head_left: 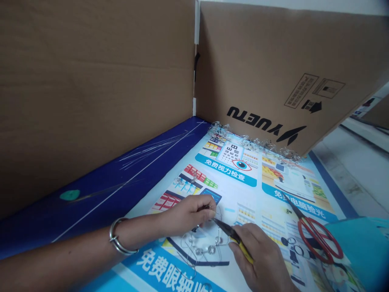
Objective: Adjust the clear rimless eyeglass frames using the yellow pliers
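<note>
My left hand (194, 211) is closed in a pinch on a thin wire strung with clear beads. Below it, the beaded wire (212, 249) hangs or lies in a loose loop over the printed sheet. My right hand (263, 255) grips long-nosed pliers (227, 230) with yellow and black handles. The pliers' tip points left and meets the wire at my left fingertips; whether its jaws are closed on the wire is too small to tell.
Red-handled scissors (319, 239) lie to the right, beside a teal item (361, 239). Several clear beaded wire pieces (258, 144) line the foot of the cardboard wall (258, 65). Loose straight wires (154, 148) and a green blob (69, 195) lie on the blue surface at left.
</note>
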`<state>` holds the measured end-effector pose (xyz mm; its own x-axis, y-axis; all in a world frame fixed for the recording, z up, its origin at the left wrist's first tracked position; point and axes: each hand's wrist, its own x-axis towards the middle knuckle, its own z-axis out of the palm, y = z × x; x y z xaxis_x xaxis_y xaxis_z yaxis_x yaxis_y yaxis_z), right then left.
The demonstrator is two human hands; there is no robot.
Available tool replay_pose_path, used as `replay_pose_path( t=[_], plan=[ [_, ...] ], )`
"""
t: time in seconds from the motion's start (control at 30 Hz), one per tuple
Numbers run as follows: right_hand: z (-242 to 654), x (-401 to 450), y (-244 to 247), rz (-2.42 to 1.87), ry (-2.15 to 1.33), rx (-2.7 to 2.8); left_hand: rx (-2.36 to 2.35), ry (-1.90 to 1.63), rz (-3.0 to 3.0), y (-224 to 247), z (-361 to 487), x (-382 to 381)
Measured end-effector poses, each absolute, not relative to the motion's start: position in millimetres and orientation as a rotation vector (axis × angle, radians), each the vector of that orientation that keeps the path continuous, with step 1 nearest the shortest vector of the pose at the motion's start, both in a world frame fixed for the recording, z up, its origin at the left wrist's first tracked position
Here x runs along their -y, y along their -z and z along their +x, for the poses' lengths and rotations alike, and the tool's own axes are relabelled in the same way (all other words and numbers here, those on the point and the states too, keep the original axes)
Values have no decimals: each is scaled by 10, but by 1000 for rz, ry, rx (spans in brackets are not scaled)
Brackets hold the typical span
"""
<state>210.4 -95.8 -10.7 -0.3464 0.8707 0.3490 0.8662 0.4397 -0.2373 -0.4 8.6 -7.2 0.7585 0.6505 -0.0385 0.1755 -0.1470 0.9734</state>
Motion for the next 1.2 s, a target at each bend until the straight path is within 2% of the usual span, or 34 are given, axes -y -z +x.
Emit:
replay_pose_path(
  t=[0.27,0.5,0.77,0.97,1.2],
  plan=[
    [2145,967,109,-1412,-191,2119,-584,-508,1579,126,-23,-112],
    [2102,953,104,-1386,-255,2090,-620,-532,1721,115,-32,-101],
    [2095,962,36,-1542,147,2311,-688,-554,1788,46,-14,-68],
    [2048,960,-32,-1500,515,2399,-729,-562,1853,23,18,-43],
    [2044,951,-42,-1486,633,2471,-717,-535,1830,31,23,-53]
  ],
)
